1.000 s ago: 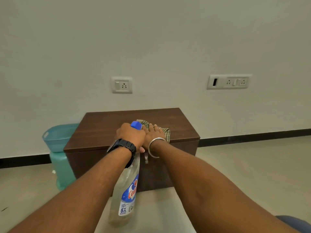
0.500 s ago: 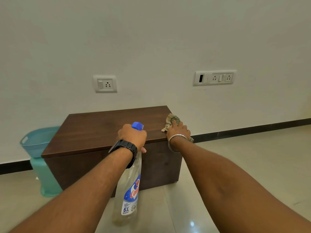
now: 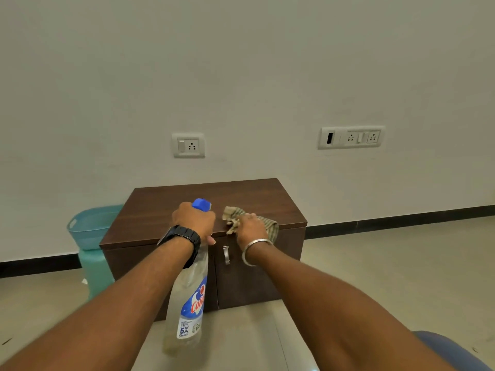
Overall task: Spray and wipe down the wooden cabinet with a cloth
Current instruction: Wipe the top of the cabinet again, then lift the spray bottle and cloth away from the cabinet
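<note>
Two bare forearms reach forward from the camera, and the nearest thing between them is the spray bottle (image 3: 187, 303), hanging from the left hand (image 3: 194, 222) with its blue nozzle (image 3: 201, 204) poking out above the knuckles. That hand is clenched around the bottle's neck; whether a finger sits on the trigger cannot be told.

Just right of those fingers, the right hand (image 3: 250, 226) presses flat on the cloth (image 3: 272, 228), palm down, fingers loosely spread over the bunched fabric, which trails out on both sides of the hand. The cloth lies on the front edge of the wooden cabinet (image 3: 166, 212), above the metal handle (image 3: 226, 254).

The step in hand looks like wiping the top. To do it well, I would keep the palm flat and the pressure even, run long overlapping strokes along the grain from the fingers outward to the far corners, and hold the bottle clear of the door.

Beyond the fingertips the dark top stretches to the wall (image 3: 241, 76).
</note>
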